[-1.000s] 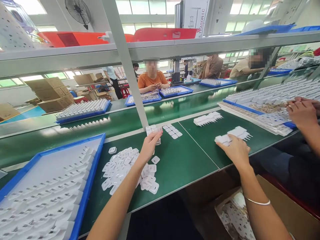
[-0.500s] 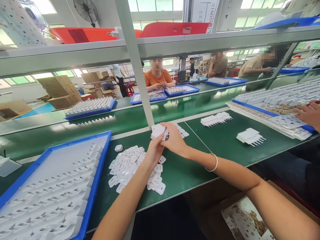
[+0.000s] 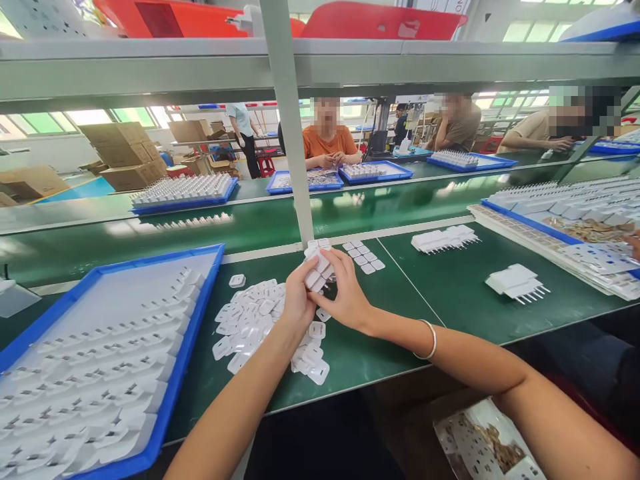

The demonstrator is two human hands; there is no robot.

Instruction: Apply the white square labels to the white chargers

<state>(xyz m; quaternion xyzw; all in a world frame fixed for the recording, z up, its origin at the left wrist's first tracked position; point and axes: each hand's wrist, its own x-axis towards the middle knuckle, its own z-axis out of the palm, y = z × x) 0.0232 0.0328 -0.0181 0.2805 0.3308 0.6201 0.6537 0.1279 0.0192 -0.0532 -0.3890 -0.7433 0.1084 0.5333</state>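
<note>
Between both hands, over the green table, is a small block of white charger plugs (image 3: 319, 268) set side by side, with some pins showing underneath. My left hand (image 3: 300, 297) closes round its left side. My right hand (image 3: 346, 293) grips the right side, fingers bent over the top. Just left of and below the hands lies a loose pile of flat white charger covers (image 3: 255, 310), each with a small slot. Beyond my right hand, several white squares (image 3: 363, 257) lie in a neat grid. One white piece (image 3: 237, 281) sits apart behind the pile.
A blue-rimmed tray (image 3: 219, 267) with rows of white plugs stands at left. Two groups of plugs, one near (image 3: 517, 283) and one farther (image 3: 445, 239), lie at right. A grey post (image 3: 293, 133) rises behind my hands. Another person's hand reaches in at far right.
The block in my hands has tilted, so more of its upper faces and the pins below show. My view has dipped slightly, and the grid of squares is less covered by my right hand.
</note>
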